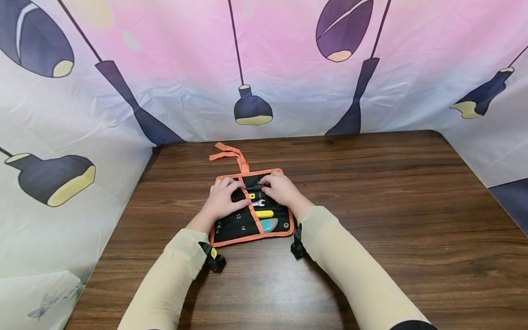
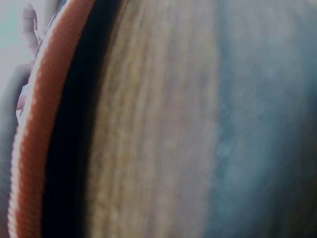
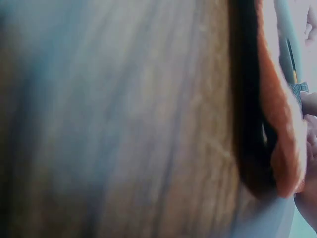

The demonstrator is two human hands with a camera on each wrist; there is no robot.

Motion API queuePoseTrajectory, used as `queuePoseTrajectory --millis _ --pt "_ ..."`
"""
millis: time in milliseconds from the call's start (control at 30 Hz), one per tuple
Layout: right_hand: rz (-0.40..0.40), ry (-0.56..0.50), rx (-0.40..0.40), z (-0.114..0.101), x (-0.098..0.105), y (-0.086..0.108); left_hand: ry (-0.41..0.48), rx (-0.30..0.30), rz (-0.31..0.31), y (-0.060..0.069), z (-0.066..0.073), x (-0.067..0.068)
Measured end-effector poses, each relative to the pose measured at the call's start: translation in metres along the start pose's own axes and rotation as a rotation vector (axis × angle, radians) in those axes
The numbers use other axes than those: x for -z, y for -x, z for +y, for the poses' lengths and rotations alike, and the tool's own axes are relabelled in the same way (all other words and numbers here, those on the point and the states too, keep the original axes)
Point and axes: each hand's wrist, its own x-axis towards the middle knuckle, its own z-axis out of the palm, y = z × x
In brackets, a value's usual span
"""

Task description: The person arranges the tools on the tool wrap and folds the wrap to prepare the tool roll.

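Observation:
A black tool pouch [image 1: 227, 231] with orange edging lies unfolded on the table, tilted slightly. Its pockets hold a teal-and-grey tool [image 1: 270, 224], a yellow-handled tool [image 1: 265, 213], a silver wrench [image 1: 260, 203] and a small yellow piece [image 1: 251, 196]. My right hand [image 1: 282, 190] pinches a dark, ridged handle [image 1: 258, 187] near the pouch's upper part. The left hand [image 1: 222, 200] rests on the pouch's left half, fingers spread, thumb by the orange middle strip. Both wrist views show mostly the pouch's orange edge [image 2: 49, 99] [image 3: 280, 109] and blurred wood.
Orange ties [image 1: 231, 153] trail from the pouch's top edge across the dark wooden table [image 1: 392, 206]. A printed cloth [image 1: 288, 105] hangs behind the table and along its left and right sides.

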Motion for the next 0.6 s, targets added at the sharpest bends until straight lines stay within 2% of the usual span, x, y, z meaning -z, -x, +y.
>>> queuePoseTrajectory --millis 300,600 --pt "-0.026 -0.002 -0.001 -0.01 -0.003 -0.005 -0.001 -0.005 -0.008 0.0 0.001 0.001" --pt "-0.028 -0.03 -0.013 -0.01 -0.005 -0.008 -0.008 -0.015 -0.004 0.001 0.0 0.001"
